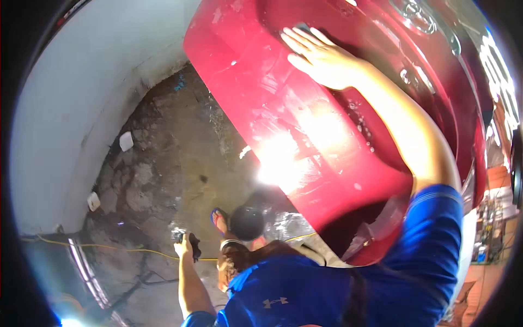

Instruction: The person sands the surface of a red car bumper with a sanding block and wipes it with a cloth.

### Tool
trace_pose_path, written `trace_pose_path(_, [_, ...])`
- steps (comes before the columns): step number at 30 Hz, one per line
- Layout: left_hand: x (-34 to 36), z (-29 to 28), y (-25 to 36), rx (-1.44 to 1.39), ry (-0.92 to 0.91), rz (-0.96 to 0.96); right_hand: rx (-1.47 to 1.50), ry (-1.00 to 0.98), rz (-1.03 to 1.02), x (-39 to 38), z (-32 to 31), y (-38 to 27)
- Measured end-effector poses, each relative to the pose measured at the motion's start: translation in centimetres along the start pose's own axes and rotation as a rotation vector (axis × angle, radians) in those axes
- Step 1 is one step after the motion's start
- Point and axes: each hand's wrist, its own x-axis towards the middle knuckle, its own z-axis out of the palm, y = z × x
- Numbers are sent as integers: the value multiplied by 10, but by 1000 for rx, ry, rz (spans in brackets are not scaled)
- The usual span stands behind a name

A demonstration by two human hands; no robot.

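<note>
My right hand [321, 60] lies flat with fingers stretched on the red car panel [248, 65]. A dark, flat pad [303, 26] shows under and just past its fingers; most of it is hidden. Wet streaks, drops and a strong glare mark the panel near this hand. Low on the left, away from the car, my left hand [186, 246] closes round a small black object [195, 246] with a shiny, clear-looking end. Its exact kind is too small to make out.
A black bucket [247, 222] stands on the wet concrete floor beside my sandalled foot [219, 220]. A yellow cord [125, 249] crosses the floor. A pale wall [87, 92] curves along the left, with two white pieces [126, 141] near its base. Shelved items [481, 253] are at far right.
</note>
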Motion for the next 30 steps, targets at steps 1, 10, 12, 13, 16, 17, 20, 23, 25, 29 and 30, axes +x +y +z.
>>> trace_pose_path(1, [-22, 7, 1, -79, -87, -31, 29, -37, 2, 5, 5, 1])
trace_pose_path(10, [-14, -63, -85, 236, 31, -136, 154, -214, 19, -90, -28, -19])
trace_pose_path(12, [14, -44, -79, 255, 149, -32, 90, -58, -19, -16, -13, -2])
trace_pose_path(13, [19, -38, -60, 139, -3, -94, 35, -30, 18, 7, 1, 11])
trace_pose_path(16, [53, -43, -52, 235, 109, 43, 112, -1, 5, 10, -6, -16])
trace_pose_path(17, [50, -49, -44, 169, 84, -3, 126, 14, -8, -22, -2, -24])
trace_pose_path(20, [64, -57, -15, 171, -31, -136, 216, -108, 62, -85, -13, -39])
trace_pose_path(23, [84, -11, -3, 380, 5, 131, -26, 35, 191, -23, -1, 16])
trace_pose_path(25, [73, 7, 41, 409, -128, 133, -77, 79, 274, -13, 16, 42])
trace_pose_path(29, [78, 0, 3, 65, 108, 247, 165, -27, 144, -76, -9, -39])
trace_pose_path(30, [84, -2, 8, 191, -45, 55, 197, -112, 144, -91, -14, -35])
